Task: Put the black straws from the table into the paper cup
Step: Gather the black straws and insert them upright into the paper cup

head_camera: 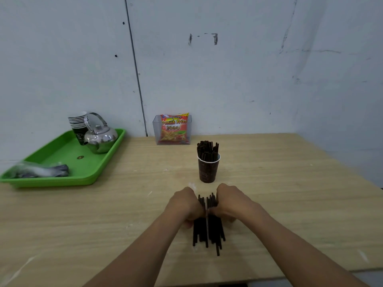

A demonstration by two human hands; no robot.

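I am at the gathering step: my left hand (pixel 184 204) and my right hand (pixel 230 201) close in from either side on the bundle of black straws (pixel 208 230) lying on the near middle of the table (pixel 290 183). The far ends of the bundle poke up between my knuckles and the near ends splay out unevenly toward me. Both hands are curled round the bundle and squeeze it between them, though my fingertips are tucked underneath where I cannot see them. My forearms come in from the near edge and meet at the wrists, knuckles up. The paper cup (pixel 207 170) stands upright just beyond my hands, a little farther from me, with a crowd of upright straws (pixel 207 150) in it. Next, I judge, I must square the ragged ends, lift the bundle, tip it vertical and find room among those standing there.
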